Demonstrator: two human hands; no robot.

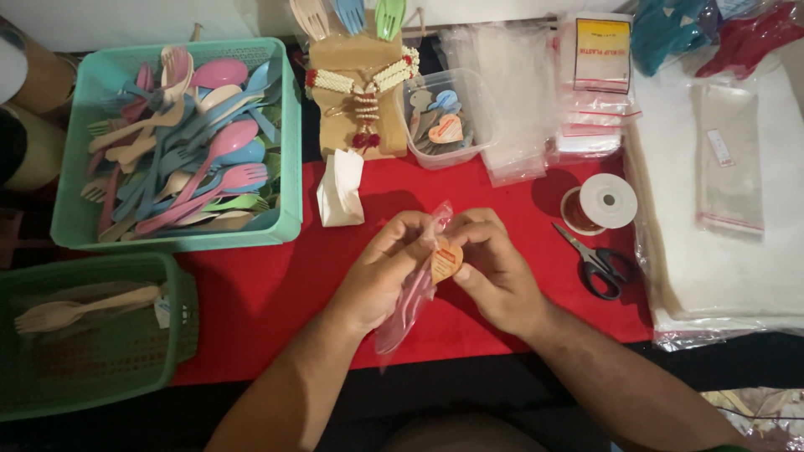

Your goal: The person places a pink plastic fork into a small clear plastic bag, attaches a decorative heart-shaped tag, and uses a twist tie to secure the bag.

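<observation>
My left hand [381, 272] and my right hand [494, 268] meet over the red cloth [268, 285] at the middle of the table. Together they hold a narrow clear plastic bag [410, 305] with pink cutlery inside it; the bag hangs down and to the left. My right fingers pinch a small orange heart-shaped tag [446, 258] against the top of the bag, and my left fingers grip the bag beside it.
A teal basket [289, 167] of several pastel spoons and forks stands at the left, a green basket [180, 326] with a wrapped fork below it. A tub of heart tags [444, 125], clear bags [519, 92], a tape roll [607, 201] and scissors [599, 264] lie right.
</observation>
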